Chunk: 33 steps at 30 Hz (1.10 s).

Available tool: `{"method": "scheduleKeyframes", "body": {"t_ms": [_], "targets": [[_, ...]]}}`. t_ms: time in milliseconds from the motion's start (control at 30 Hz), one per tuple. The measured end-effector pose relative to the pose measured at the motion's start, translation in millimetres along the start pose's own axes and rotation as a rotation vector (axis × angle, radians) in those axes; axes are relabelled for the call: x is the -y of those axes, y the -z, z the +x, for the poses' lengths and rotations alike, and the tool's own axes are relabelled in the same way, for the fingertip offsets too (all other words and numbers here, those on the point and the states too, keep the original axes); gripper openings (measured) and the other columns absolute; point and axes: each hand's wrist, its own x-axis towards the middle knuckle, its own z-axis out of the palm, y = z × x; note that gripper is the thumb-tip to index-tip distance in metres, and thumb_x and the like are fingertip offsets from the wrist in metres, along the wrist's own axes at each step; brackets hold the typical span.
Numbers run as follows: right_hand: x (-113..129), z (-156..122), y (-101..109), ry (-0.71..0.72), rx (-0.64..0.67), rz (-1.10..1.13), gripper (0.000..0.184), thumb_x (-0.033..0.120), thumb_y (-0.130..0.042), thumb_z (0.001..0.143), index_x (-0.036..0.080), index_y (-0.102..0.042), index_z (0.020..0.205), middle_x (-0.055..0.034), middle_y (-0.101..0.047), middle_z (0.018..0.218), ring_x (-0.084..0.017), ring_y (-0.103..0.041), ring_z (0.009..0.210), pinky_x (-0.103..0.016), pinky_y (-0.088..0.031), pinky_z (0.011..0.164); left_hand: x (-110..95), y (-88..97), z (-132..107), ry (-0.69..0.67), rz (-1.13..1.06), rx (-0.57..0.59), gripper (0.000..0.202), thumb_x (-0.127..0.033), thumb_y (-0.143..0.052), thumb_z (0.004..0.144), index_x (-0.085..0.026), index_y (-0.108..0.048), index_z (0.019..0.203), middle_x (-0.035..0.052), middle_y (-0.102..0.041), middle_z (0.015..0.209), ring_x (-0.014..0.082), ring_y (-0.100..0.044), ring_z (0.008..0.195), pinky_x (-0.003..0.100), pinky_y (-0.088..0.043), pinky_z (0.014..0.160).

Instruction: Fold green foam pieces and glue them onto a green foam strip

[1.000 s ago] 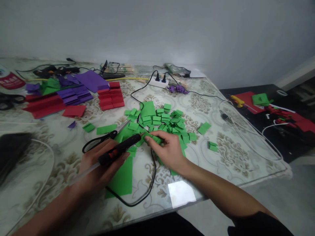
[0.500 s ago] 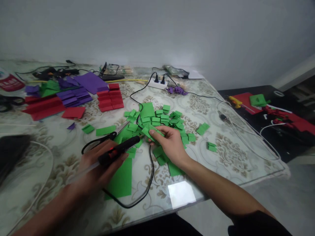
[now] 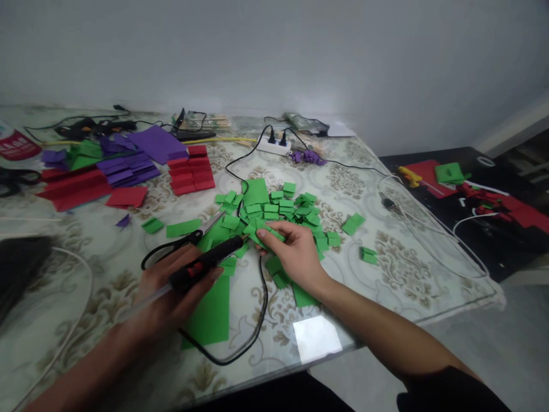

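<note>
My left hand (image 3: pixel 171 286) is wrapped round a black glue gun (image 3: pixel 206 264), with a clear glue stick (image 3: pixel 146 302) poking from its back end. The gun's nozzle points right, up against a folded green paper piece (image 3: pixel 271 230). My right hand (image 3: pixel 295 252) pinches that piece between thumb and fingers; its underside is hidden. Many small folded green papers (image 3: pixel 278 209) lie heaped just beyond the hands. Scissors (image 3: pixel 195 237) with black handles rest by my left hand, partly covered by it. A larger green sheet (image 3: pixel 210 320) lies below the gun.
A black cord (image 3: pixel 262 320) loops near the front edge. Red folded papers (image 3: pixel 191 171) and purple papers (image 3: pixel 156 143) lie back left. A white power strip (image 3: pixel 273 147) with plugs stands at the back. White cables (image 3: pixel 429 252) hang at the right beside a black table (image 3: pixel 433 217).
Both hands stay almost in place. The green piece in my right hand has tilted slightly and sits a little closer round the glue gun's nozzle.
</note>
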Motion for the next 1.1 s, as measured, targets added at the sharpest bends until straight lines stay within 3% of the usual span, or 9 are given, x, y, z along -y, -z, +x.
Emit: {"method": "scheduleKeyframes", "body": {"t_ms": [367, 533, 633, 700, 767, 833, 967, 1100], "targets": [[1.1, 0.2, -0.2, -0.011, 0.003, 0.021, 0.027, 0.047, -0.08, 0.079, 0.02, -0.076, 0.083, -0.0031, -0.074, 0.076, -0.018, -0.07, 0.063, -0.03, -0.059, 0.064, 3.6, 0.0, -1.2, -0.017, 0.033, 0.023, 0.025, -0.028, -0.061, 0.093, -0.022, -0.051, 0.071, -0.0023, -0.052, 0.065, 0.0124, -0.052, 0.054, 0.024, -0.041, 0.051], [1.5, 0.2, 0.9, 0.005, -0.003, 0.013, 0.027, 0.047, -0.079, 0.08, 0.02, -0.076, 0.083, -0.0024, -0.074, 0.074, -0.018, -0.07, 0.063, -0.03, -0.059, 0.064, 4.3, -2.1, -1.7, -0.008, 0.076, -0.024, 0.018, -0.032, -0.063, 0.092, -0.022, -0.059, 0.078, -0.0025, -0.057, 0.066, 0.0133, -0.056, 0.056, 0.024, -0.044, 0.054], [1.6, 1.2, 1.9, -0.018, 0.002, 0.039, 0.027, 0.047, -0.08, 0.079, 0.02, -0.076, 0.085, -0.0025, -0.075, 0.074, -0.018, -0.07, 0.063, -0.031, -0.059, 0.064, 5.0, 2.1, 0.8, 0.121, 0.084, -0.083, 0.023, -0.043, -0.067, 0.088, -0.021, -0.063, 0.08, -0.0017, -0.065, 0.067, 0.0151, -0.06, 0.058, 0.025, -0.047, 0.057], [1.5, 2.1, 2.2, -0.049, 0.011, 0.073, 0.028, 0.047, -0.081, 0.079, 0.02, -0.076, 0.085, -0.0028, -0.075, 0.075, -0.019, -0.07, 0.064, -0.031, -0.059, 0.065, 6.3, 9.3, 5.7, 0.321, 0.105, -0.101, 0.033, -0.051, -0.069, 0.085, -0.02, -0.064, 0.078, -0.0027, -0.063, 0.06, 0.0159, -0.059, 0.053, 0.024, -0.044, 0.051], [1.4, 3.0, 2.0, -0.083, 0.025, 0.11, 0.029, 0.048, -0.081, 0.078, 0.02, -0.076, 0.084, -0.0031, -0.076, 0.075, -0.019, -0.071, 0.065, -0.031, -0.06, 0.066, 9.3, 19.1, 13.2, 0.556, 0.172, -0.065, 0.041, -0.056, -0.07, 0.082, -0.017, -0.065, 0.071, -0.0031, -0.057, 0.048, 0.0176, -0.058, 0.049, 0.023, -0.039, 0.045], [1.7, 3.7, 1.1, -0.124, 0.043, 0.145, 0.03, 0.049, -0.082, 0.077, 0.02, -0.076, 0.085, -0.0029, -0.076, 0.074, -0.019, -0.071, 0.064, -0.03, -0.06, 0.065, 14.9, 28.7, 21.7, 0.682, 0.222, 0.029, 0.046, -0.059, -0.07, 0.082, -0.015, -0.071, 0.069, -0.0011, -0.059, 0.046, 0.0213, -0.063, 0.052, 0.023, -0.038, 0.044], [3.0, 4.1, -1.4, -0.193, 0.073, 0.201, 0.031, 0.048, -0.083, 0.074, 0.02, -0.075, 0.083, -0.0019, -0.075, 0.074, -0.018, -0.072, 0.067, -0.03, -0.061, 0.067, 33.8, 39.7, 32.9, 0.671, 0.274, 0.009, 0.049, -0.058, -0.061, 0.09, -0.015, -0.079, 0.071, 0.0009, -0.067, 0.053, 0.0225, -0.067, 0.057, 0.024, -0.042, 0.049], [1.0, 4.1, -3.5, -0.215, 0.073, 0.251, 0.027, 0.04, -0.086, 0.069, 0.019, -0.073, 0.08, -0.0008, -0.074, 0.074, -0.018, -0.071, 0.068, -0.03, -0.061, 0.071, 50.8, 43.6, 35.0, 0.669, 0.236, -0.016, 0.053, -0.054, -0.062, 0.09, -0.016, -0.068, 0.055, -0.0032, -0.058, 0.042, 0.016, -0.058, 0.044, 0.023, -0.038, 0.044]]}}
